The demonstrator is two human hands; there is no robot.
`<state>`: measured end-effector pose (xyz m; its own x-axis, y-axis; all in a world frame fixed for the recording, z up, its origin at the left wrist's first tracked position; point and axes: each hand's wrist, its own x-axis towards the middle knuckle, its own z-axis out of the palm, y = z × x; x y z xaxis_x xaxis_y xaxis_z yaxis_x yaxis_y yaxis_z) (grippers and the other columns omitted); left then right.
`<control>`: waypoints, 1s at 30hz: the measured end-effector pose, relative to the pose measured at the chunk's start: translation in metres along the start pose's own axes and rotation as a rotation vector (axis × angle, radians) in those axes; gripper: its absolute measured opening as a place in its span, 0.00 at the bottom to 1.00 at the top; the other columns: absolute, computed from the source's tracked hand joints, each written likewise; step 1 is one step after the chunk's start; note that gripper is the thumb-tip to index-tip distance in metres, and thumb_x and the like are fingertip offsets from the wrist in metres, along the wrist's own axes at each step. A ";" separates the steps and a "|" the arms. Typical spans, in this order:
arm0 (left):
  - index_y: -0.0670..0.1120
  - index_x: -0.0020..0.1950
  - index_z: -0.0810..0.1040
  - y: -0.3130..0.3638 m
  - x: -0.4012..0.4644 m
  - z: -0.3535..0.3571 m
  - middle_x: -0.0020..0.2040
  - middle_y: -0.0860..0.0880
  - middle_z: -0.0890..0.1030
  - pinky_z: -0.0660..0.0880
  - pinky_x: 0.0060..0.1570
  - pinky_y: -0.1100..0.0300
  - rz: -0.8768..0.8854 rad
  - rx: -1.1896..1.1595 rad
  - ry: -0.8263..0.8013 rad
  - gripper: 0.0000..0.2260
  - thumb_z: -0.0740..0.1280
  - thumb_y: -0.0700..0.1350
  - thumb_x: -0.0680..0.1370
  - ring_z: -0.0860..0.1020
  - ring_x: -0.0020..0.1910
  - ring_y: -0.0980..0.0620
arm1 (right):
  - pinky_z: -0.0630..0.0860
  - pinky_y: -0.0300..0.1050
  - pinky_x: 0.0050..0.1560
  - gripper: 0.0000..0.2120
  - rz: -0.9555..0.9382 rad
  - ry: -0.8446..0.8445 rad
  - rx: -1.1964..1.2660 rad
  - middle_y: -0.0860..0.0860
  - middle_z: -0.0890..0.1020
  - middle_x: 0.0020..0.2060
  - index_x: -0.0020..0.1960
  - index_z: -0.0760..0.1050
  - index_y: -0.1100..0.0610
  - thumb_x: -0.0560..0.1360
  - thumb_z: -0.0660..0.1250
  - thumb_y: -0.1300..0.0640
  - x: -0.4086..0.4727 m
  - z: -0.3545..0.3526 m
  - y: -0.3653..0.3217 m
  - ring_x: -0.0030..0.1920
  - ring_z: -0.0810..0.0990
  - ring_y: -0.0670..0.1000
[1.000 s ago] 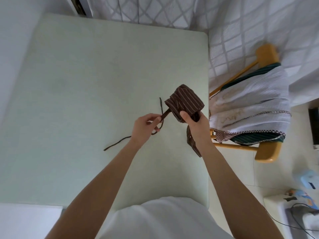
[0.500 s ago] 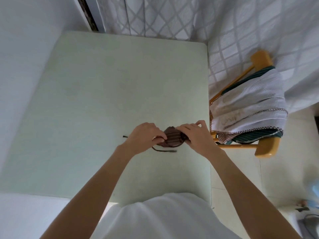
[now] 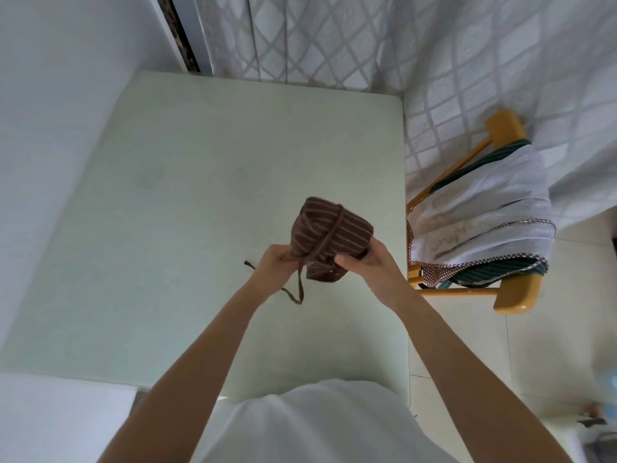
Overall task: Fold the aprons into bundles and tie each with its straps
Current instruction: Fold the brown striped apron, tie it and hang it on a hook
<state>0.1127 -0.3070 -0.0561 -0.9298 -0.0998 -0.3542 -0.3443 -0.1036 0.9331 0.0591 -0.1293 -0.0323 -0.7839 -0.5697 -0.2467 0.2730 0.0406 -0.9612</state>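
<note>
Table [image 3: 207,195]: pale green top, fills the centre and left of the frame, far edge against a quilted white curtain [image 3: 334,38] along the top.

Wall [image 3: 60,111]: plain white, upper left, meeting a dark vertical strip beside the curtain.

Chair [image 3: 507,295]: yellow wooden frame, right of the frame, just beside the table's right edge. Draped over it: 1 white cloth [image 3: 480,222] with a checked brown trim, lying on top of 1 dark green striped cloth [image 3: 494,274] that shows at the lower edge and near the chair's upper post.

Floor [image 3: 551,345]: pale tiles, lower right; small blurred items at the far right edge, too indistinct to name.

Person: white shirt at bottom centre, 2 bare forearms reaching up into the middle of the frame.

Apron bundle [image 3: 317,232]: brown with thin pale stripes, folded into a compact block, held up above the table at frame centre, clear of its surface. 1 strap [image 3: 329,237] runs across its top face.

Right hand [image 3: 367,262]: fingers curled round the bundle's lower right side, grasping it.

Left hand [image 3: 277,262]: pinches the strap at the bundle's lower left corner.

Loose strap end [image 3: 298,294]: hangs in a loop below the left hand; another short end shows left of that hand.
</note>
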 end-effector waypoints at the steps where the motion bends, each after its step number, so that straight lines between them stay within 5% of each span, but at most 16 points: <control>1: 0.43 0.45 0.83 -0.006 -0.002 0.004 0.30 0.57 0.82 0.74 0.40 0.70 -0.029 -0.002 -0.022 0.11 0.66 0.30 0.72 0.80 0.33 0.63 | 0.75 0.37 0.51 0.17 0.003 0.048 0.047 0.48 0.82 0.49 0.58 0.73 0.58 0.70 0.70 0.65 0.001 0.002 -0.001 0.54 0.80 0.45; 5: 0.55 0.50 0.81 -0.032 -0.005 0.004 0.51 0.59 0.81 0.71 0.56 0.65 0.007 0.309 0.061 0.11 0.67 0.40 0.76 0.78 0.51 0.64 | 0.74 0.35 0.52 0.18 -0.012 0.160 0.021 0.48 0.80 0.52 0.60 0.71 0.53 0.72 0.69 0.61 0.001 0.005 0.001 0.55 0.79 0.43; 8: 0.55 0.56 0.77 -0.022 -0.013 0.007 0.59 0.56 0.77 0.66 0.57 0.74 0.070 0.129 0.139 0.11 0.62 0.41 0.80 0.72 0.59 0.66 | 0.74 0.36 0.53 0.20 -0.013 0.201 -0.054 0.46 0.80 0.52 0.59 0.71 0.50 0.68 0.71 0.54 0.000 0.000 0.002 0.55 0.79 0.43; 10: 0.49 0.60 0.76 -0.015 -0.014 0.007 0.59 0.52 0.79 0.67 0.57 0.74 0.029 0.024 0.021 0.11 0.60 0.43 0.81 0.74 0.60 0.63 | 0.74 0.36 0.53 0.20 -0.019 0.219 -0.107 0.45 0.80 0.52 0.59 0.70 0.49 0.69 0.72 0.56 -0.001 -0.003 0.000 0.54 0.78 0.41; 13: 0.45 0.58 0.77 -0.014 -0.015 0.001 0.51 0.50 0.81 0.70 0.62 0.58 -0.017 0.030 -0.159 0.10 0.59 0.45 0.80 0.78 0.55 0.53 | 0.75 0.35 0.52 0.20 -0.031 0.185 -0.141 0.46 0.78 0.52 0.58 0.68 0.47 0.71 0.71 0.60 -0.003 -0.008 -0.005 0.52 0.78 0.38; 17: 0.44 0.53 0.75 -0.011 -0.014 -0.009 0.50 0.50 0.80 0.72 0.58 0.57 -0.104 -0.034 -0.326 0.13 0.54 0.49 0.81 0.77 0.55 0.54 | 0.78 0.39 0.53 0.17 -0.009 0.131 -0.166 0.47 0.81 0.48 0.57 0.73 0.54 0.70 0.72 0.58 -0.006 -0.016 -0.012 0.51 0.81 0.43; 20: 0.44 0.49 0.74 -0.005 -0.012 -0.021 0.39 0.51 0.77 0.71 0.48 0.58 -0.187 -0.089 -0.456 0.13 0.54 0.49 0.81 0.75 0.40 0.51 | 0.76 0.36 0.49 0.14 -0.020 0.107 -0.192 0.45 0.82 0.45 0.53 0.75 0.52 0.69 0.72 0.61 -0.009 -0.022 -0.015 0.49 0.81 0.43; 22: 0.47 0.45 0.77 -0.002 -0.008 -0.026 0.33 0.53 0.72 0.66 0.41 0.63 -0.180 0.142 -0.433 0.10 0.58 0.45 0.81 0.69 0.33 0.56 | 0.77 0.38 0.51 0.16 -0.022 0.038 -0.208 0.44 0.83 0.44 0.54 0.75 0.52 0.68 0.73 0.61 -0.010 -0.029 -0.017 0.49 0.81 0.44; 25: 0.57 0.37 0.79 0.006 0.008 -0.034 0.26 0.59 0.75 0.67 0.33 0.68 -0.078 0.613 -0.116 0.13 0.63 0.43 0.78 0.70 0.26 0.61 | 0.74 0.36 0.54 0.21 -0.025 -0.235 -0.467 0.45 0.83 0.48 0.59 0.75 0.55 0.68 0.74 0.64 -0.011 -0.031 -0.019 0.51 0.80 0.44; 27: 0.56 0.40 0.80 0.016 0.014 -0.038 0.31 0.60 0.78 0.71 0.35 0.65 -0.025 0.864 -0.031 0.07 0.65 0.50 0.77 0.73 0.28 0.62 | 0.72 0.36 0.53 0.20 -0.076 -0.395 -0.815 0.47 0.81 0.50 0.61 0.74 0.55 0.70 0.73 0.59 -0.005 -0.023 -0.008 0.51 0.78 0.45; 30: 0.55 0.46 0.80 0.030 0.015 -0.030 0.38 0.58 0.81 0.72 0.41 0.60 0.031 1.208 -0.041 0.08 0.62 0.54 0.78 0.76 0.37 0.58 | 0.73 0.44 0.51 0.17 -0.101 -0.319 -1.119 0.49 0.81 0.50 0.60 0.74 0.52 0.72 0.70 0.54 0.009 -0.018 0.014 0.51 0.77 0.50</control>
<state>0.0922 -0.3411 -0.0358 -0.9357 -0.0526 -0.3488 -0.2009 0.8921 0.4046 0.0463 -0.1192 -0.0500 -0.5550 -0.7856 -0.2737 -0.5509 0.5936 -0.5867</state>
